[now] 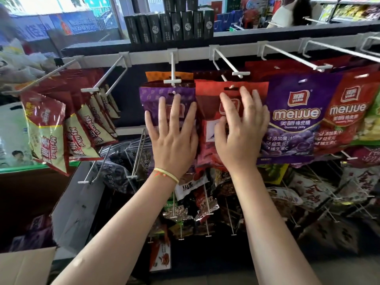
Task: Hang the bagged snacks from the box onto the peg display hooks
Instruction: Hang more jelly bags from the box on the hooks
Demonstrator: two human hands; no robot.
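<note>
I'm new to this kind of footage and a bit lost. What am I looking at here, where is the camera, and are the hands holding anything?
There is no machine here: a person is stocking a shop display, and the single picture comes from a camera worn on their head, looking forward and down along their arms.

The left hand, with a thin bracelet at the wrist, lies flat with straight fingers on a purple snack bag hanging from a white peg hook. The right hand rests on the red snack bag beside it, fingers slightly bent. Neither hand seems to grip anything; they appear to press the bags into place.

To the right hangs a purple gummy jelly bag. More snack bags hang on lower hooks, and a cardboard box sits at the lower left.
</note>
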